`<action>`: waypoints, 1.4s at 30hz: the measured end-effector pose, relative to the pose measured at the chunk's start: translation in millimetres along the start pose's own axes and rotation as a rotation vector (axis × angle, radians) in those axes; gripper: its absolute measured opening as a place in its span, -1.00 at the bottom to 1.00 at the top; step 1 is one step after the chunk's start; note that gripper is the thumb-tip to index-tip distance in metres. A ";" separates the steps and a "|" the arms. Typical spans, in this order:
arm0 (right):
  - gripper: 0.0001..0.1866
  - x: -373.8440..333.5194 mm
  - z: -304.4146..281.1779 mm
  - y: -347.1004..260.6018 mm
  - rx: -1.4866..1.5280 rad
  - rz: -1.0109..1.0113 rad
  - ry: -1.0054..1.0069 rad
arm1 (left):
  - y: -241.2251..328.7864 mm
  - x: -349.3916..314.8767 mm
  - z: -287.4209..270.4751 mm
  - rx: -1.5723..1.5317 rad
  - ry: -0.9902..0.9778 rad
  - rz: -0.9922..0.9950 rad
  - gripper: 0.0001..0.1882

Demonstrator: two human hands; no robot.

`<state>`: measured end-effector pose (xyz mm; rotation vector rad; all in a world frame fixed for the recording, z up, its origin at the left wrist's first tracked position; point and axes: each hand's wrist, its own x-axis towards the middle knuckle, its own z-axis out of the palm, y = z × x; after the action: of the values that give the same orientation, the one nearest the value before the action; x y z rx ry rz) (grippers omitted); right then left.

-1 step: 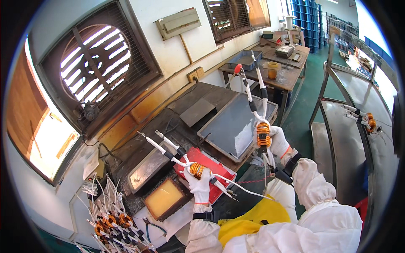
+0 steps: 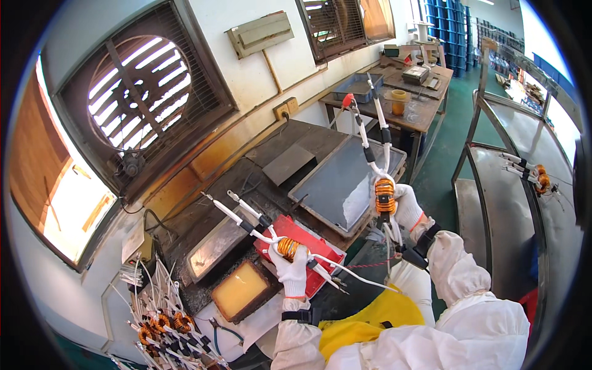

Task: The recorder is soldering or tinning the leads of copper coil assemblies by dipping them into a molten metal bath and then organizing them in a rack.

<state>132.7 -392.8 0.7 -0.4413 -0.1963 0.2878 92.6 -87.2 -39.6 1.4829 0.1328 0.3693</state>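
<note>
My left hand (image 2: pixel 291 271), in a white glove, is closed round a copper-wound coil (image 2: pixel 287 248) with white-sleeved leads and black bands. This coil is over a red tray (image 2: pixel 319 254), its lug-tipped leads pointing up and left. My right hand (image 2: pixel 408 208), also gloved, grips a second copper-wound coil (image 2: pixel 385 196), held upright to the right of a grey flat tray (image 2: pixel 336 185). Its long white leads rise above it, one near a red knob (image 2: pixel 348 100). Below my left hand sits a dark block-shaped pan of yellowish material (image 2: pixel 242 288).
Several similar coils (image 2: pixel 161 325) lie heaped at lower left, near pliers (image 2: pixel 226 333). A shiny rectangular pot (image 2: pixel 213 250) stands on the bench. On the right, a metal rack (image 2: pixel 493 203) holds another coil (image 2: pixel 542 179). Behind is a table (image 2: pixel 425 92) with a yellow cup (image 2: pixel 398 103).
</note>
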 end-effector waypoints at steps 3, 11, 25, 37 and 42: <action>-0.45 8.5 4.1 -0.2 -0.010 -0.011 -0.045 | 2.5 -0.8 0.2 0.027 0.003 -0.031 -0.22; -0.58 36.0 22.0 -67.1 -0.321 -0.256 0.190 | 7.1 -2.6 3.9 -0.032 0.027 -0.026 -0.36; -0.69 -30.6 0.6 -65.6 -2.329 -0.331 0.605 | 3.9 -0.1 0.6 0.036 0.007 -0.009 -0.30; -0.71 -43.2 -19.5 -47.4 -2.667 -0.102 0.428 | 5.3 -2.5 1.5 -0.038 -0.018 0.016 -0.36; -0.73 -40.4 -24.7 -46.2 -2.669 -0.102 0.393 | 6.8 -2.5 2.3 -0.050 -0.004 0.009 -0.36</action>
<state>111.5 -455.2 -5.6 -3.0752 -0.0921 -0.3996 89.9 -89.9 -33.0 1.4356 0.1130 0.3744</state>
